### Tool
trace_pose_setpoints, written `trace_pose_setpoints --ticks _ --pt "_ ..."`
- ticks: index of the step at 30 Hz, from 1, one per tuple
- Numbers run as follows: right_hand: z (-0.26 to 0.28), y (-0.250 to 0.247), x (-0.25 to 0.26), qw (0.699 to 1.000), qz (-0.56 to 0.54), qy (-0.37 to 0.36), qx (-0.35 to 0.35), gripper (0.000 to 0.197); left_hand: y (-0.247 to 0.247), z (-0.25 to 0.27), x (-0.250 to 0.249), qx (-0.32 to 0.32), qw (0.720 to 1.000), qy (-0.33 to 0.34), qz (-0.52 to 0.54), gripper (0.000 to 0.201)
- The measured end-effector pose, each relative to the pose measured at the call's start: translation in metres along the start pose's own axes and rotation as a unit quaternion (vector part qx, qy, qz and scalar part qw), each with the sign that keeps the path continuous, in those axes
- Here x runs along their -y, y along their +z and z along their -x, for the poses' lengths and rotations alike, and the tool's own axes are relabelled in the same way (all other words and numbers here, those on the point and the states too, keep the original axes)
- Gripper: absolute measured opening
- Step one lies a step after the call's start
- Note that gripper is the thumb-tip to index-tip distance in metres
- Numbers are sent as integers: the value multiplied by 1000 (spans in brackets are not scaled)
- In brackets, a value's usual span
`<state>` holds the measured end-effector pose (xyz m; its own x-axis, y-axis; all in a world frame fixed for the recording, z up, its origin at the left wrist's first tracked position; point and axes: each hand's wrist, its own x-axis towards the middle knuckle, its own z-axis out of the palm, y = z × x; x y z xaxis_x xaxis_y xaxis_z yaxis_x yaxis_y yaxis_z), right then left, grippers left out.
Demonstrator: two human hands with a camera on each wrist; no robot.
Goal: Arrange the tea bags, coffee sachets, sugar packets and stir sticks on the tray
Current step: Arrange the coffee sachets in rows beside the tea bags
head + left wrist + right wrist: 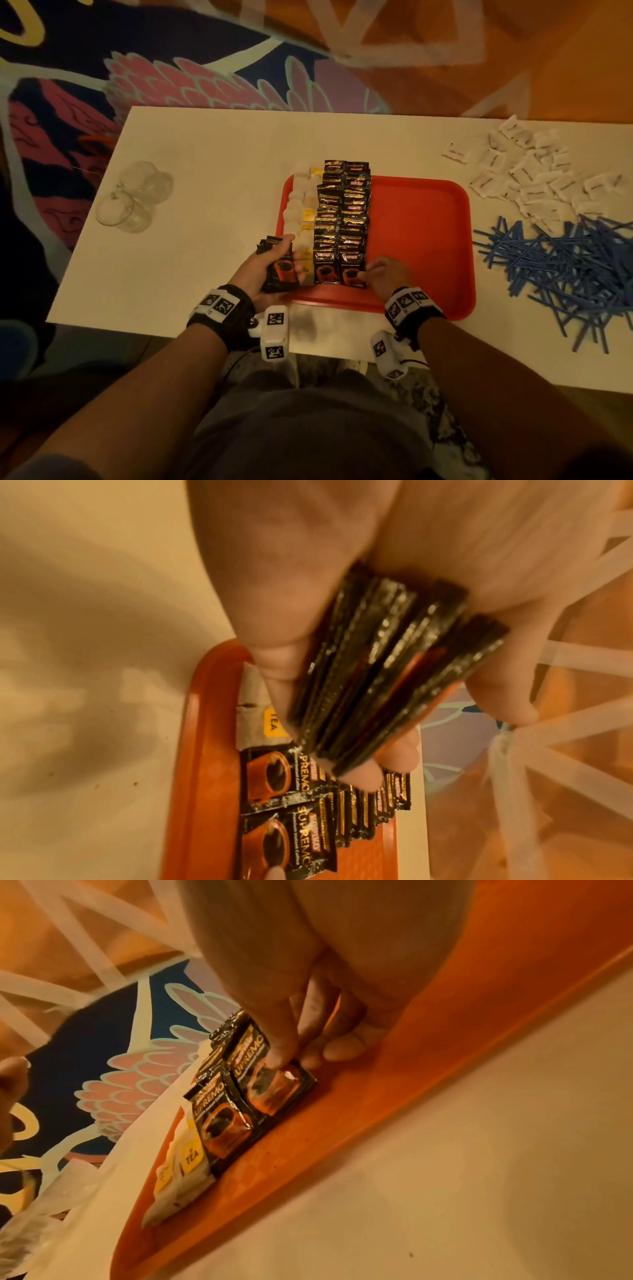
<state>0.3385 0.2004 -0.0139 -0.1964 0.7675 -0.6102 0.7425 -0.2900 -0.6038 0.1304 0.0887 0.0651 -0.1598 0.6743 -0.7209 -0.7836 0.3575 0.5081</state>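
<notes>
1. I stand at a white table (205,154) with a red tray (421,240) in front of me. Two clear cups (135,197) lie on their sides at my far left. At my right, off the tray, sits a loose heap of white sugar packets (527,178), and just nearer to me a tangle of blue stir sticks (565,267).
2. On the left part of the tray the tea bags (303,212) run in a column along the left rim, with two columns of overlapping black coffee sachets (342,219) just beside them. The right part of the tray shows bare red.
3. My left hand (270,270) hovers over the tray's near left corner, beside the tea bags, palm turned up. Its fingers and thumb curl round a stack of sachets (377,674) held on edge.
4. My right hand (383,274) reaches down onto the nearest sachet (274,1085) of the right column. The thumb presses on top of its near corner, and the fingers (342,1047) curl at its right edge, against the tray floor, pinching it.
</notes>
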Motion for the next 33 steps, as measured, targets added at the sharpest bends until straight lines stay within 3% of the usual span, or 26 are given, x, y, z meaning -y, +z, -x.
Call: trace_pose_setpoints --ticks 7,12,16,20,23,26,29,33 --pt "-3 7 -2 999 -29 23 -6 18 -18 -3 0 2 1000 -6 13 30" --pt "-1 8 0 999 -29 36 -22 19 -21 -2 -2 34 999 -26 18 45" --pt "2 8 1 998 -10 37 -41 21 -24 -6 -3 49 998 -34 24 68" --pt "9 2 2 998 -4 32 -49 21 -20 -10 -5 20 998 -57 -34 55" --pt "15 -3 6 998 4 -15 -53 20 -11 -11 -7 12 995 -55 -83 33" --pt "27 -3 20 997 -46 -58 -19 21 -3 -14 -10 -6 991 -32 -132 24" --pt "45 -1 46 981 -169 -43 83 28 3 -17 -11 -5 986 -13 -166 56" --pt "60 5 70 961 -235 -28 142 28 11 -21 -9 9 965 29 -262 67"
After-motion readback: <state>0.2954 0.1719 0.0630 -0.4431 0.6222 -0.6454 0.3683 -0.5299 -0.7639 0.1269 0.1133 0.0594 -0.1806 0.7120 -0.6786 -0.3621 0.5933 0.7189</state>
